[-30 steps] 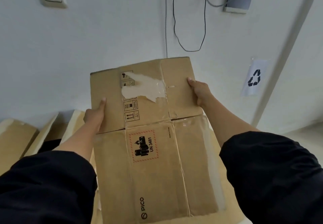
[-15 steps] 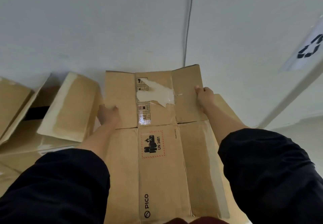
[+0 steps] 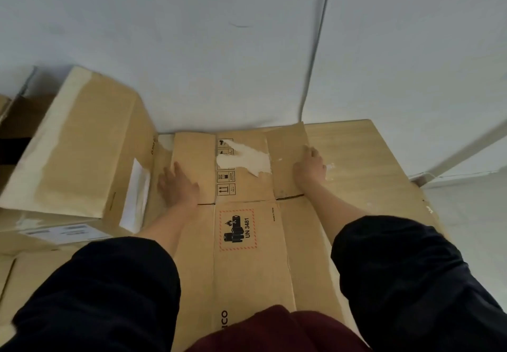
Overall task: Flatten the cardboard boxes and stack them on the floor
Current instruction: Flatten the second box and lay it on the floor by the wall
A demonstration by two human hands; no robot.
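A flattened brown cardboard box [image 3: 247,258], printed with a red-dashed UN 3481 label and a torn white patch, lies flat in the middle on top of a larger flat cardboard sheet [image 3: 365,165]. My left hand [image 3: 177,184] presses palm-down on its far left flap. My right hand [image 3: 310,169] rests palm-down on the far right flap, fingers spread. Both hands lie on the cardboard without gripping it.
An unflattened cardboard box [image 3: 79,148] with raised flaps stands at the left, touching the flat stack. The white wall [image 3: 219,49] runs just behind the stack, with a cable [image 3: 315,63] down it. Pale floor [image 3: 472,214] shows at the right.
The flattened box went from held up against the wall to lying flat on the stack. Both hands let go of its edges and now press down on the top flaps.
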